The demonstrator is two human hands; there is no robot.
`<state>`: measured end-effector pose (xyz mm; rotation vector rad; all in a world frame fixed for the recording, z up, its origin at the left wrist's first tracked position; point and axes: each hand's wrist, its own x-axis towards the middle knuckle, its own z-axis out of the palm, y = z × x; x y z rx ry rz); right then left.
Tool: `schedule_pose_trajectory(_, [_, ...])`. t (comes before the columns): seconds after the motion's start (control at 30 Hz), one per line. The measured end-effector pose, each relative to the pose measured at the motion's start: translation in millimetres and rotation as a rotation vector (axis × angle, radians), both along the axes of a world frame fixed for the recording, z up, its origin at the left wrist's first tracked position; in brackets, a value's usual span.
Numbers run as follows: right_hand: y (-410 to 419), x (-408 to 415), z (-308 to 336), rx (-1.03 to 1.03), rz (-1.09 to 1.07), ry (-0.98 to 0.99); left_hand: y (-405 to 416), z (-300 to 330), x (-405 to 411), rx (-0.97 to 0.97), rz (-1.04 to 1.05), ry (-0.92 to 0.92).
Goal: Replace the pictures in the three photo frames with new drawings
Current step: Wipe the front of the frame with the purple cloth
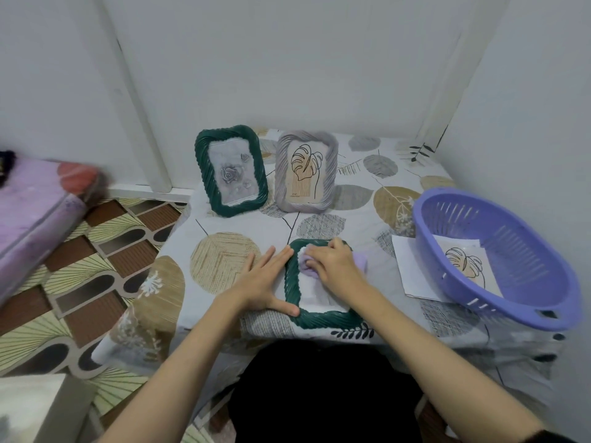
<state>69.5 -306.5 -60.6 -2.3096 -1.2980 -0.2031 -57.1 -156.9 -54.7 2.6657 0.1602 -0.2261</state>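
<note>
Three frames, head view | flat green frame (319, 314) at table's (367, 199) near edge: judged light, rigid, glass fragile, hold by twisted rim | left hand (267, 282) flat, fingers straight, bracing its left rim | right hand (335, 266) clutches purple cloth (307, 266) on its glass | green rose frame (231, 169) and grey leaf frame (306, 171) upright behind | leaf drawing (465, 262) in purple basket (511, 318)

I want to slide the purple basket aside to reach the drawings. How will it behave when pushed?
The purple basket looks like thin slotted plastic, so probably light and easy to slide. It sits tilted, partly on a sheet of paper, so it may rock and drag that sheet.
</note>
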Motion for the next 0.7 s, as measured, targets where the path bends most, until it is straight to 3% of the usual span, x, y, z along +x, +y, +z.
schedule_pose_trajectory(0.1, [-15, -29, 6, 0.082, 0.133, -0.099, 1, -2, 0, 0.003, 0.000, -0.003])
schedule_pose_trajectory(0.2, [-46, -51, 9, 0.011, 0.223, -0.176, 2, -3, 0, 0.012, 0.003, -0.013])
schedule_pose_trajectory(0.33, [-81, -42, 18, -0.165, 0.064, -0.194, 1, -1, 0, -0.001, 0.003, -0.002])
schedule_pose_trajectory(0.43, [-88, -32, 31, -0.329, -0.091, 0.014, 0, 1, -1, -0.010, -0.005, 0.002])
schedule_pose_trajectory(0.53, [-87, -33, 40, -0.435, -0.100, 0.185, -1, 2, -2, -0.023, 0.003, 0.000])
schedule_pose_trajectory(0.63, [-88, -26, 50, -0.341, -0.114, 0.296, 0, 4, -2, -0.028, 0.019, 0.018])
schedule_pose_trajectory(0.7, [-92, -21, 51, -0.123, -0.121, 0.432, -4, 10, -3, -0.003, 0.009, 0.047])
